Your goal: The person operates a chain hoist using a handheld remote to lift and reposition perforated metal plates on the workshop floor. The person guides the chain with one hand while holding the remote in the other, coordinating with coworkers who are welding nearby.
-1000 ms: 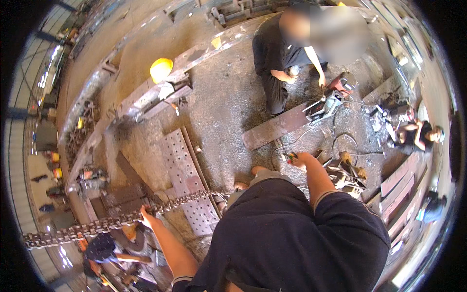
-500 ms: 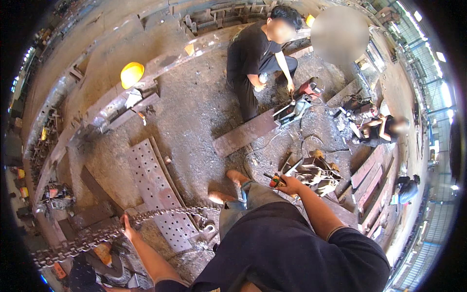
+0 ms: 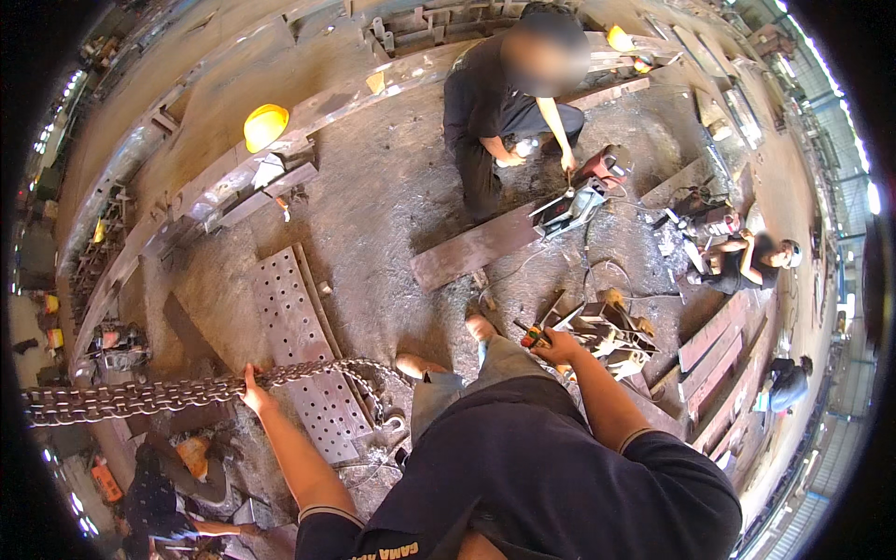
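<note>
Head view: the wearer's left hand [image 3: 252,392] is at about 8 o'clock, its raised fingers against a heavy steel chain [image 3: 131,401]; whether they close round the links I cannot tell. The chain runs in two or more strands from the rim near 8 o'clock, past that hand, and crosses in front of a perforated plate [image 3: 289,303] lying on the ground between 8 and 9 o'clock. Its inner end curves down around 7 o'clock, near a pale metal ring or hook [image 3: 395,424].

The right hand [image 3: 560,347], at 4 o'clock, is closed around a small dark handheld control [image 3: 535,338] with coloured buttons. Just beyond it, between 3 and 4 o'clock, lies a heap of metal pieces [image 3: 607,329].

Toward 1 o'clock a co-worker in dark clothes [image 3: 476,103] crouches with one hand at a red and grey machine [image 3: 581,203], which sits at 2 o'clock on the end of a long flat bar [image 3: 476,254]. A yellow helmet [image 3: 266,126] rests on a beam at 10 o'clock. Another person [image 3: 751,264] sits at 3 o'clock, above several rusty strips [image 3: 709,359], and one more [image 3: 154,495] is near the rim at 8 o'clock, below the chain.
</note>
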{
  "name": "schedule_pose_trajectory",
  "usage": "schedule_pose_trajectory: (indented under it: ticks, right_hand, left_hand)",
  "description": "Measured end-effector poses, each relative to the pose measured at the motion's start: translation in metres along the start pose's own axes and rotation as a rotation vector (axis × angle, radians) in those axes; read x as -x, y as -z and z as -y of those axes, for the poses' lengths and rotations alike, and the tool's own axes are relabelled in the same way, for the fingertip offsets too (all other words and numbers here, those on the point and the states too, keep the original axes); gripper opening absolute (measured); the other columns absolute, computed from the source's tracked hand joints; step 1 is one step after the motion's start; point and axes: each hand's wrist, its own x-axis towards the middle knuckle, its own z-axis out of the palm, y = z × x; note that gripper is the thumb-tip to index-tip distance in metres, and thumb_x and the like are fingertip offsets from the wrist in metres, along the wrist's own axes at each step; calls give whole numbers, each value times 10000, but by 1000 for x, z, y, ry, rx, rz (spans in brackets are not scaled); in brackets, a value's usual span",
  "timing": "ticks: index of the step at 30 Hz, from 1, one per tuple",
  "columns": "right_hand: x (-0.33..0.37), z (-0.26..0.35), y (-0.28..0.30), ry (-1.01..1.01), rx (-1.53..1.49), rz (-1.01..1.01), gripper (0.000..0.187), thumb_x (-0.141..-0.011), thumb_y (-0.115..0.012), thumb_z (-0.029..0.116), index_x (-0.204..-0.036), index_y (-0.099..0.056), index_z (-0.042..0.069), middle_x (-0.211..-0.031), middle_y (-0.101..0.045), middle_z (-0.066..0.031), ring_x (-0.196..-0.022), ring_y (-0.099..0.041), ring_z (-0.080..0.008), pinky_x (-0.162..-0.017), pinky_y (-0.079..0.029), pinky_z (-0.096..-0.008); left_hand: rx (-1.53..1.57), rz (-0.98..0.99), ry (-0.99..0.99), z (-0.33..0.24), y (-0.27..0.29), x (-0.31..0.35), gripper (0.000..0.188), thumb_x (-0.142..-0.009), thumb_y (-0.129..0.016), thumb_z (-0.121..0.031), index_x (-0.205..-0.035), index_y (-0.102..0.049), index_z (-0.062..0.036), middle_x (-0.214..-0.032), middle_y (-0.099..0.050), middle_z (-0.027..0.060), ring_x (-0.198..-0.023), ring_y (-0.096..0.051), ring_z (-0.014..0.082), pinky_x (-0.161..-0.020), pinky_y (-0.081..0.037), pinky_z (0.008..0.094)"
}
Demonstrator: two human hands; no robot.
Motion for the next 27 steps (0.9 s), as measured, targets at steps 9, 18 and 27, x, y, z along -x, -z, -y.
schedule_pose_trajectory:
  ticks: [9,18,27]
  right_hand:
    - [-74,-140,45,-76,-83,64,801,-740,-757,668,-1221,-618,43,-1103,-711,-239,-1054,-684,-414,-909,-531,-459]
    - [-151,-224,107,0,-10,75,875,-719,-775,676,-1277,-609,23,-1163,-699,-256,-1126,-663,-424,-957,-521,-468]
    - [-180,-189,130,104,-28,81,743,-819,-752,585,-1299,-584,45,-1179,-686,-243,-1110,-666,-388,-947,-516,-443]
  left_hand:
    - [7,-116,-19,26,-45,136,137,-860,-750,-194,-836,-662,-91,-812,-652,35,-760,-612,182,-714,-502,367]
    - [19,-430,56,38,-45,248,191,-835,-762,-192,-903,-715,-20,-872,-702,76,-806,-656,240,-759,-548,398]
    - [149,-596,12,43,42,330,151,-867,-682,-212,-808,-632,-82,-855,-638,81,-788,-633,258,-741,-548,430]
